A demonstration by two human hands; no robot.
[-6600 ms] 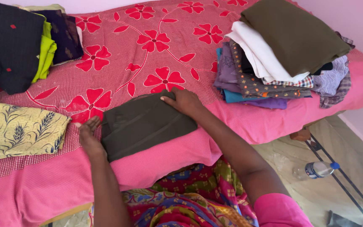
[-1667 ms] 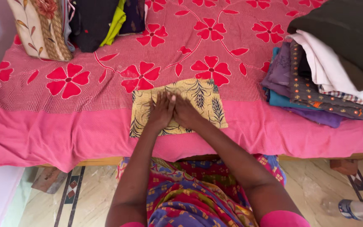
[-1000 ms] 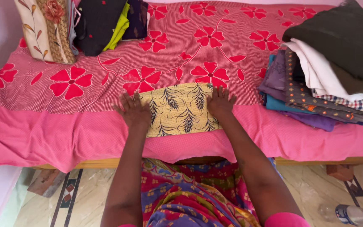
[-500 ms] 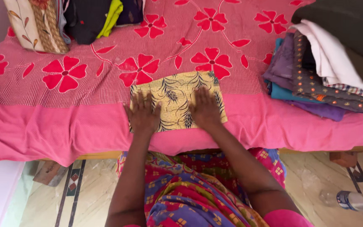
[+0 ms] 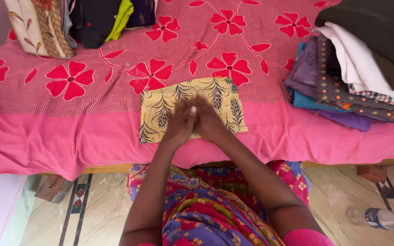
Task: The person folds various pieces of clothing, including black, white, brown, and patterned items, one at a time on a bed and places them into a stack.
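On the yellow cloth [image 5: 160, 114], left hand [image 5: 178, 125] and right hand [image 5: 207, 120] press flat, side by side

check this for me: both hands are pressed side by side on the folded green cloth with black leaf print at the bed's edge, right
Not quite: the folded cloth is yellow, not green. The head view shows the left hand and right hand side by side on it at the bed's edge.

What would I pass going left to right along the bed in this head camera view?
Floral cushion → dark and lime clothes → yellow leaf-print folded cloth → left hand → right hand → stack of folded clothes.
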